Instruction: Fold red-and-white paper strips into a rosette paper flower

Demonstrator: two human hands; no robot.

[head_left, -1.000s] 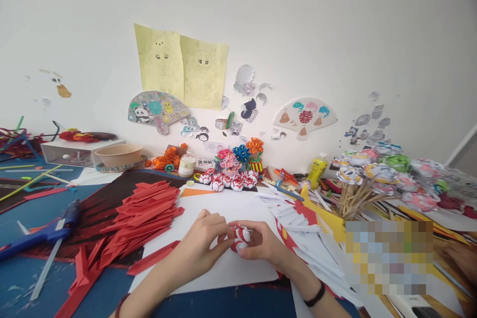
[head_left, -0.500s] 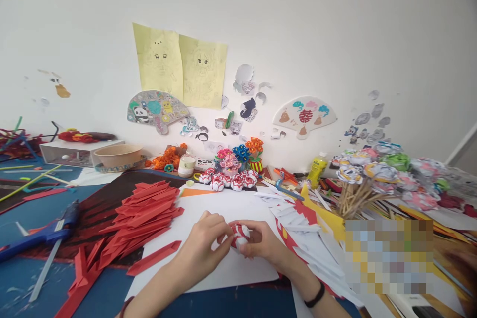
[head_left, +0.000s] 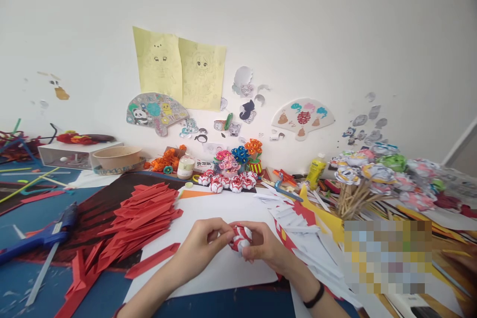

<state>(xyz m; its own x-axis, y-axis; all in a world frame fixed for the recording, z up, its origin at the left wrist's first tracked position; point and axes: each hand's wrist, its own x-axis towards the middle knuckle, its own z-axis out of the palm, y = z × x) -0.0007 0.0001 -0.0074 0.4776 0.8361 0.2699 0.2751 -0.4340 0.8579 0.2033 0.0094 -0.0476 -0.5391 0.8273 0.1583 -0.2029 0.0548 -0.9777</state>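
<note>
Both hands sit slightly higher than before: left hand and right hand pinch a red-white ball between them above white paper. Round, no clear long axis. Beyond lies a red strip pile.

Blue table bears white sheet, red strips.

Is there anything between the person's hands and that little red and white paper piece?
Nothing visible. The left hand and right hand both grip the red and white paper piece directly, fingertips on it, above the white sheet.
</note>
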